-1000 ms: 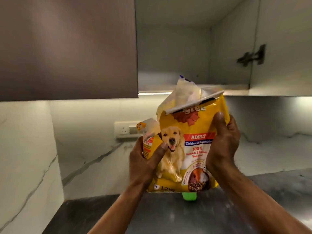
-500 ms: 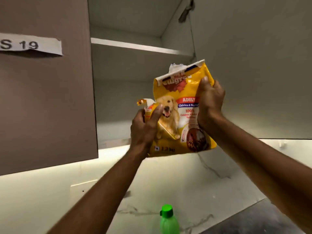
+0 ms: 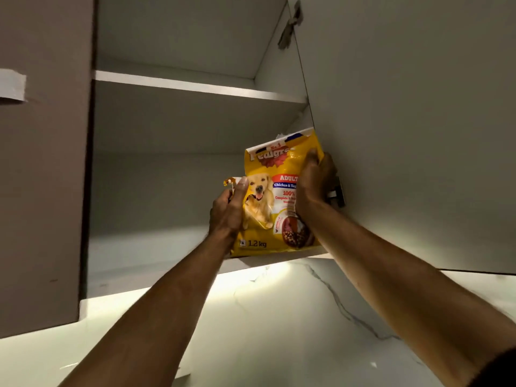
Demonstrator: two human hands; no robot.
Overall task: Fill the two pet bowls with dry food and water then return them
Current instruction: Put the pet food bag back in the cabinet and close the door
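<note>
Up at the wall cupboard, both arms are raised and a yellow dog food bag [image 3: 268, 208] sits between the two hands, upright, its base level with the front edge of the cupboard's bottom shelf [image 3: 156, 263]. Whether the bag's weight rests on that shelf or hangs in the hands I cannot tell. The left hand [image 3: 227, 210] grasps the bag's left edge low down, thumb laid across the printed front beside the dog's picture, the other fingers wrapped behind and out of sight. The right hand [image 3: 312, 185] clasps the right edge higher up, its fingers [image 3: 312, 157] curled over the side near the top of the pack. The bag's top [image 3: 279, 142] is torn open and ragged (a white strip stands up along it), and a loose curl of yellow wrapper [image 3: 230, 181] sticks out to the left just above the left thumb.

Inside, an upper shelf [image 3: 195, 86] runs across above the bag. The open door [image 3: 418, 135] fills the right of the scene, a hinge [image 3: 290, 32] near its top and another [image 3: 337, 194] just behind the right hand. To the left is a closed brown door [image 3: 42, 191] with a taped paper label [image 3: 12, 86] at its edge. Below, a lit marbled wall [image 3: 279, 317] glows under the cupboard.
</note>
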